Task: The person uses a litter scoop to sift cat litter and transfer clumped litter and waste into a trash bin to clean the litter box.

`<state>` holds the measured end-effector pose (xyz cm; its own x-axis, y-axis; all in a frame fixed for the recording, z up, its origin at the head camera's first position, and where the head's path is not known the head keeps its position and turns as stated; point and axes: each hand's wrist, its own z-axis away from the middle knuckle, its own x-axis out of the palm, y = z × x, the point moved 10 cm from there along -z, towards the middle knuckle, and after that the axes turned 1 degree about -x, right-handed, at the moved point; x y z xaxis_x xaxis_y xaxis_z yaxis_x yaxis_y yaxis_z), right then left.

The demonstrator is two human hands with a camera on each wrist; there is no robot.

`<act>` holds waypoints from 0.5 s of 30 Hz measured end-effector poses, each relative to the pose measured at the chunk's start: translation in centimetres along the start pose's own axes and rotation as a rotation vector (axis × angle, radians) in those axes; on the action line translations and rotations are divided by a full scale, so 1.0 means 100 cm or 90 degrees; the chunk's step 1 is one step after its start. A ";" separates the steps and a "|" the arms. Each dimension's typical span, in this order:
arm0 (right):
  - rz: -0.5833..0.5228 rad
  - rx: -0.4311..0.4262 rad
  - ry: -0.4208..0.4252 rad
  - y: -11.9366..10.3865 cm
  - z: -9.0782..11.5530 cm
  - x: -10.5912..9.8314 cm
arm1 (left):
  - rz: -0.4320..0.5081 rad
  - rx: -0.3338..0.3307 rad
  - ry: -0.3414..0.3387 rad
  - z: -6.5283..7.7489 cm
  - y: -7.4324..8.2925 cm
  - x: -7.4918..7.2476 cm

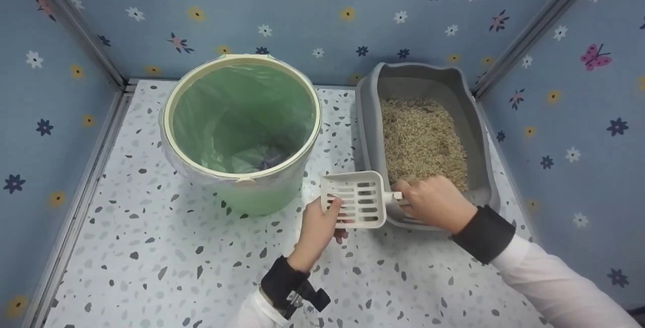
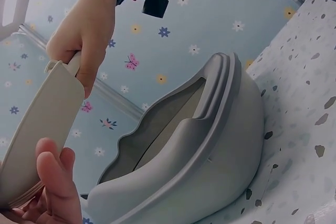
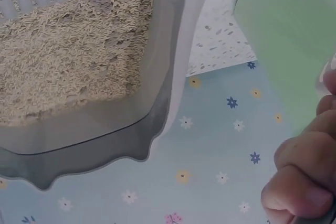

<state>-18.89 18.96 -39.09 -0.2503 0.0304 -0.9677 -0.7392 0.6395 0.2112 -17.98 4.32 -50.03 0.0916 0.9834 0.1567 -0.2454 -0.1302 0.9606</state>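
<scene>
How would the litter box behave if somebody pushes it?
The litter box would probably slide rather than tip, as it looks broad and stands flat on the floor. The litter inside likely adds weight. Its loose grains may shift with a sudden push.

At the right wrist I view tan granules (image 3: 68,61) in a grey tray (image 3: 184,35), a green bin (image 3: 294,45) and my right grip (image 3: 304,166), fingers curled.

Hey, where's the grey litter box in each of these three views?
Head: right of centre, the litter box shows whole apart from what the right hand covers.
Left wrist: centre to bottom, the litter box looks tilted.
Right wrist: upper left, the litter box is cut off by the frame.
Shared landmark: the flowered wall.
</scene>
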 end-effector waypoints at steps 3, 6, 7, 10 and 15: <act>0.005 -0.006 0.009 0.001 0.001 0.001 | 0.013 -0.007 -0.014 -0.002 -0.007 0.002; 0.001 -0.007 0.013 0.003 0.003 0.004 | 0.011 0.000 -0.032 -0.001 -0.006 0.003; -0.003 -0.006 0.013 0.004 0.004 0.005 | 0.008 0.004 -0.035 -0.001 -0.005 0.002; -0.015 0.005 0.008 0.010 0.006 0.007 | -0.023 0.018 -0.023 -0.002 -0.001 -0.008; -0.016 0.039 -0.016 0.031 0.013 0.013 | -0.062 0.039 0.012 0.000 0.007 -0.036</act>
<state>-20.74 21.98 -39.85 -0.2166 0.0322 -0.9757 -0.7053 0.6859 0.1792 -18.50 0.67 -49.93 0.0941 0.9939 0.0582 -0.1763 -0.0409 0.9835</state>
